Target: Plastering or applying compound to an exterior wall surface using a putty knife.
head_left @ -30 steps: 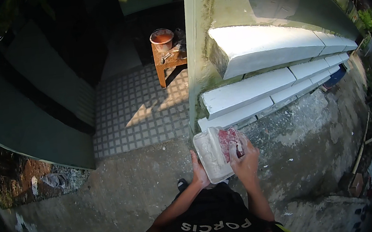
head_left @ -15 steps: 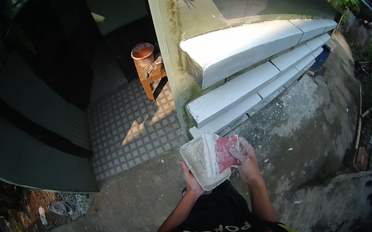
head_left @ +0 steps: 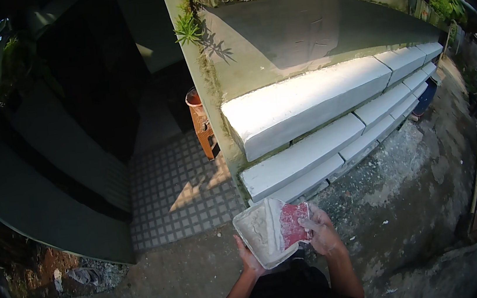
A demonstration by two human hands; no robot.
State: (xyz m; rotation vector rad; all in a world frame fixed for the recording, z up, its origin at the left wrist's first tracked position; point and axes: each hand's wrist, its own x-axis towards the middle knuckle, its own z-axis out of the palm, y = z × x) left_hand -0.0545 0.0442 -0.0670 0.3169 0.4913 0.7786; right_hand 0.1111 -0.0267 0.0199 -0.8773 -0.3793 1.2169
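My left hand [head_left: 249,257] supports a shallow pale plastic container [head_left: 245,222] from its left side, fingers curled under and against the rim. Whitish paste coats the inside of the container. Pinched in my right hand [head_left: 323,232] is a red putty scraper [head_left: 294,225], thumb on top and smeared with white. Its paste-covered edge rests inside the container. White residue also shows on the right fingers. Both hands are in front of my body, close to the low end of the white stepped ledges [head_left: 305,168].
White ledges line the green wall [head_left: 295,30] ahead and to the right. Left of the wall's edge, a wooden stool [head_left: 203,132] carrying a bucket [head_left: 192,97] stands on a tiled floor [head_left: 165,181]. Plants and poles border the rough concrete ground [head_left: 399,213] at the right.
My view has tilted upward, so the ledges, container and hands sit lower in the picture. The wall edge now hides more of the stool and bucket. Both hands keep their holds.
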